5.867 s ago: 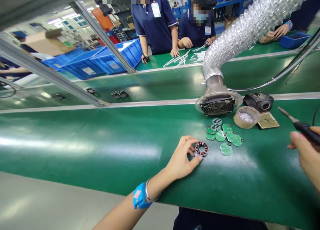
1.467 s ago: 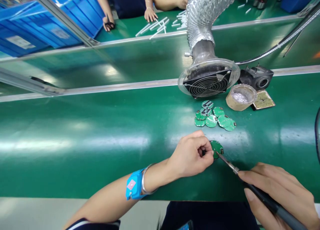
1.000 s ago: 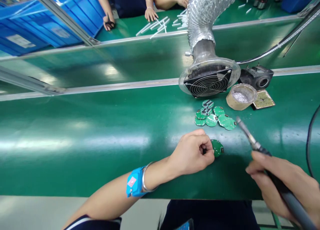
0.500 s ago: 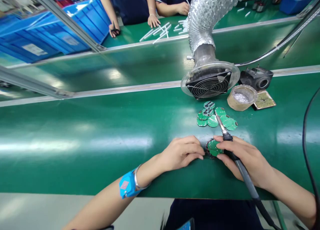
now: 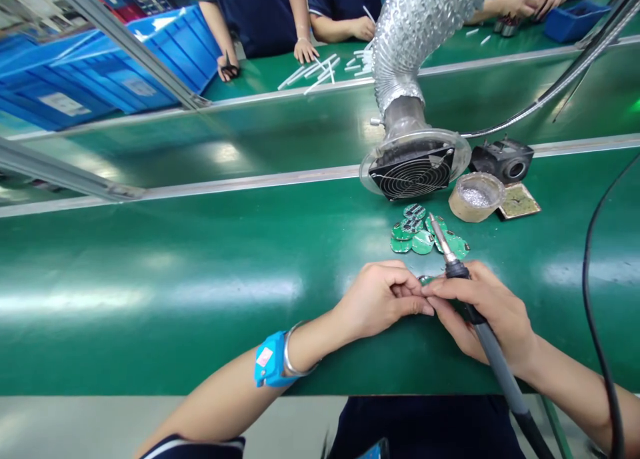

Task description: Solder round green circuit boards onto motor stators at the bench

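My right hand [image 5: 487,316] is closed round the handle of a soldering iron [image 5: 493,356], whose metal tip points away from me over the pile of boards. Its thumb and fingertips also meet those of my left hand [image 5: 383,299]. Between the two hands a small round green circuit board [image 5: 425,280] shows only as a sliver; fingers hide the rest. My left hand is closed at the board, thumb and fingers pinched together. Just beyond lie several loose round circuit boards [image 5: 423,242], overlapping, some with black parts facing up.
A fume extractor [image 5: 417,172] hangs on a silver duct behind the boards. Right of it stand a round tub [image 5: 477,198], a square tray [image 5: 519,201] and a black iron holder [image 5: 503,160]. A black cable [image 5: 590,292] hangs at right. Co-workers' hands and white sticks [image 5: 313,72] are across the bench.
My left hand has moved right and its fingers have closed in against my right fingertips. The circuit board, plainly seen before, is now mostly covered. The soldering iron stays in my right hand.
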The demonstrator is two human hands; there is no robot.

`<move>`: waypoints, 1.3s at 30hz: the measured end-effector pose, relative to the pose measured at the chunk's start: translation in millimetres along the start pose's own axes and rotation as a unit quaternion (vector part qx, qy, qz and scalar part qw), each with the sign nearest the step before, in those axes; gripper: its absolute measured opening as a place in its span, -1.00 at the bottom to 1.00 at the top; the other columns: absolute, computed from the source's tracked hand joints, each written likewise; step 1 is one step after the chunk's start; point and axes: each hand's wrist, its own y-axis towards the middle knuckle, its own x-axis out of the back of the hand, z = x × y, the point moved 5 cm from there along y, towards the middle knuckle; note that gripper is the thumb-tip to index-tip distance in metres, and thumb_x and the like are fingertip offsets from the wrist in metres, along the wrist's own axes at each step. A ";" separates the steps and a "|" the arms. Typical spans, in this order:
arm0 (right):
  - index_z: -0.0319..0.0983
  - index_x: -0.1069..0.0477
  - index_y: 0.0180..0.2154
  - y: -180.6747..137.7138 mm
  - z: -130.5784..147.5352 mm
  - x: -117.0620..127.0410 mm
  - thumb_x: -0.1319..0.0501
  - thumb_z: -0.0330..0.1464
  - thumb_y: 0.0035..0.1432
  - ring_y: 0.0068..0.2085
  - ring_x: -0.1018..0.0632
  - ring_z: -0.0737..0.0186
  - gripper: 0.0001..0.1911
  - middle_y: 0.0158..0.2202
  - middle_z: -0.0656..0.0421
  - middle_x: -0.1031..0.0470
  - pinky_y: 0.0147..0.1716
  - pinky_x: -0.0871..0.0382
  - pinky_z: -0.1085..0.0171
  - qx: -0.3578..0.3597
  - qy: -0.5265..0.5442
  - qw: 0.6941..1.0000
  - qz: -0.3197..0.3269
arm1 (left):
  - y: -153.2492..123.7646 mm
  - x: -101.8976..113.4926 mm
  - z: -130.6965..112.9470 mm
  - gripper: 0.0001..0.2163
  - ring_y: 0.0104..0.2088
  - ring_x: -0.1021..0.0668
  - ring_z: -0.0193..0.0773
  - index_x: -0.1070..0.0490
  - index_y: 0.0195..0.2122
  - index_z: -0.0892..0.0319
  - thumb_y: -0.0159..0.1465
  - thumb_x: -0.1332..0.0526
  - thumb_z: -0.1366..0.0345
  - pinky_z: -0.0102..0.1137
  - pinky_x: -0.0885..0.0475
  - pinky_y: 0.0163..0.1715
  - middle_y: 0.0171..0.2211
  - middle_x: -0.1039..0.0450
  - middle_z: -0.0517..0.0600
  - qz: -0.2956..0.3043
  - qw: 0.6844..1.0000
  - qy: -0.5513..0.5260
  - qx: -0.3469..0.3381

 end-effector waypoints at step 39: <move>-0.23 -0.45 -0.14 -36.5 24.1 46.0 -0.14 -0.54 0.07 -0.43 -0.58 0.19 -0.70 -0.42 0.16 -0.53 -0.51 -0.46 0.26 -0.074 -0.060 0.994 0.054 | -21.4 -14.2 -3.4 -0.96 -0.54 -0.41 -0.46 -0.45 -0.39 0.21 0.18 -0.23 0.43 -0.57 -0.35 -0.57 -0.50 -0.39 -0.08 -0.093 0.956 0.209 -0.185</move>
